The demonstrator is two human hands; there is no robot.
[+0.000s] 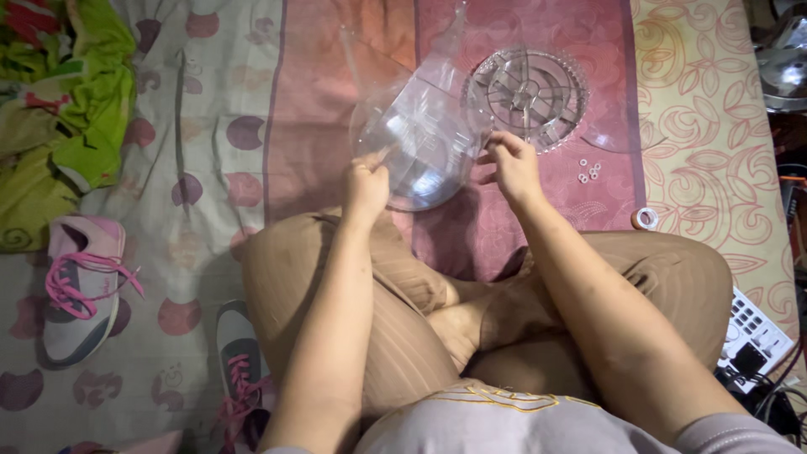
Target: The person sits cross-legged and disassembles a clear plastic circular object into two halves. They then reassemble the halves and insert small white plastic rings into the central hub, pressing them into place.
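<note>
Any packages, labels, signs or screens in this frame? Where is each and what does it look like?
No packages, signs or screens are visible.
Nearest candidate: a keypad device at the right edge by the knee, white with rows of small grey keys, dark cables beside it; any lettering is too small to make out.

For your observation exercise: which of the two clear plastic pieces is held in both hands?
The smooth clear dome, gripped by left hand and right hand; the ribbed round disc lies untouched behind it.

Clear plastic dish (420, 143). Sheet (210, 126) grey with maroon dots, pink centre. Trousers (403, 336) tan, ribbed. Shoes (80, 286) grey, pink laces. Cloth (76, 101) lime green.
</note>
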